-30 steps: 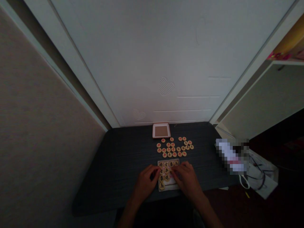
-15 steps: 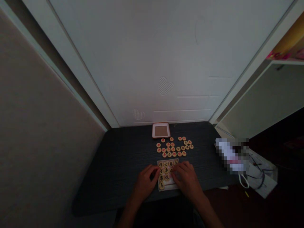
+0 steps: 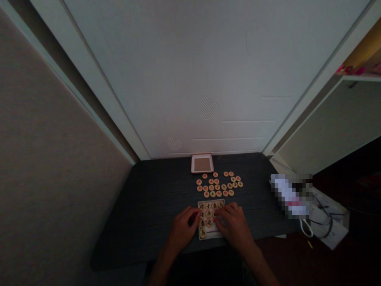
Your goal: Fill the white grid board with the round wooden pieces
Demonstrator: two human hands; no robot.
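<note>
A shallow white box point(image 3: 216, 235) lies near the table's front edge. Inside it, round wooden Chinese chess pieces with black characters stand in rows, among them a piece point(image 3: 209, 223) in the third row and a lone one point(image 3: 203, 233) at the lower left. My left hand point(image 3: 183, 225) is curled, its fingertips closed at the box's left rim. Over the right side reaches my right hand point(image 3: 233, 219), its bent fingertips on a chess piece point(image 3: 215, 213) in the second row, which they partly cover.
Beyond the box, several loose pieces point(image 3: 217, 187), red and black, lie on the dark table point(image 3: 154, 198). A lid-like tray point(image 3: 202, 164) rests at the back against the white panel point(image 3: 190, 79). On the right are a blurred white item point(image 3: 287, 194) and a crate with cables point(image 3: 330, 226).
Hardly anything differs. Both hands keep their places at the box, and the whole view has shifted very slightly.
</note>
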